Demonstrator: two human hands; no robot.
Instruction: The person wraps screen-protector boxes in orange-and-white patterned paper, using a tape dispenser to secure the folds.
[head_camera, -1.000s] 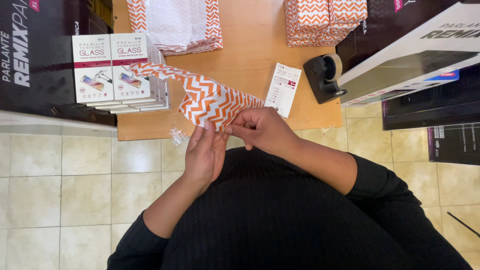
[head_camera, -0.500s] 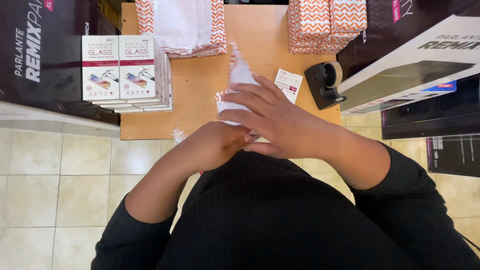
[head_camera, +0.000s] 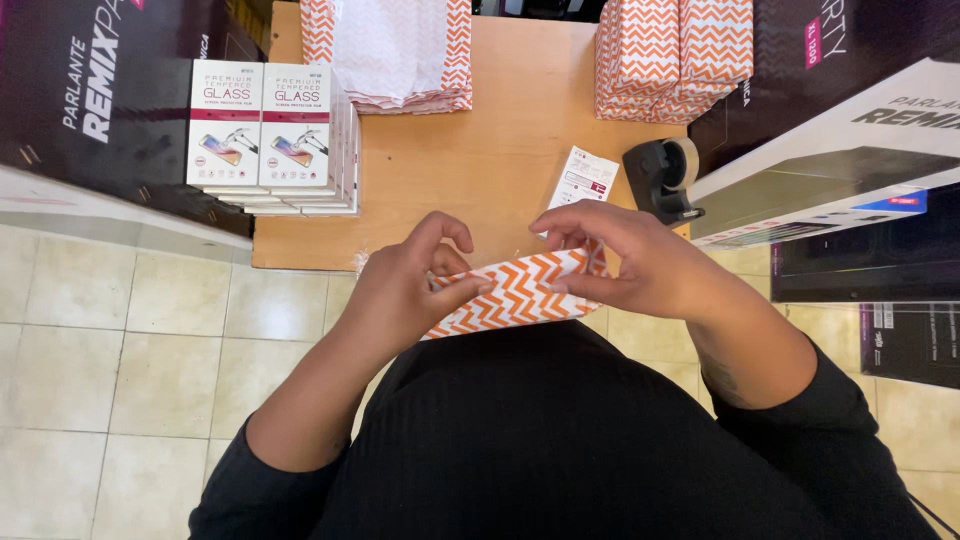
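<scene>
Hands are now holding an orange-and-white zigzag paper bag (head_camera: 515, 295) flat and level just above the near edge of the wooden table (head_camera: 480, 170); half a second ago it was standing upright, mostly hidden behind the right hand. The left hand (head_camera: 405, 290) is pinching the bag's left end, thumb lying on top. The right hand (head_camera: 625, 265) is gripping the right end, fingers curled over its upper edge. White boxes (head_camera: 265, 130), a tape dispenser (head_camera: 660, 180) and a small card (head_camera: 583, 178) are sitting on the table.
</scene>
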